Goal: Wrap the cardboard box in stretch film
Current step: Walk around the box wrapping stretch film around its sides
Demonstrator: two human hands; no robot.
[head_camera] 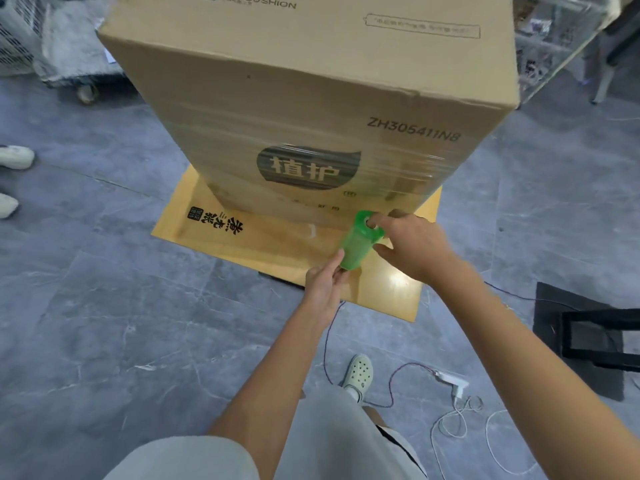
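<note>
Your left hand (325, 282) pinches the green film roll (356, 245) at its lower end; right hand (412, 244) grips its top, low beside the cardboard box (311, 98). Risk: dropped tension would likely let film slacken, slip.

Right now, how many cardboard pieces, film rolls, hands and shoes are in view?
Cardboard pieces: 2, tall box and flat sheet under it
Green film roll: 1
Hands: 2, left hand and right hand, both holding the roll
Shoes: 3, two white shoes at left, one clog
Total: 8
</note>
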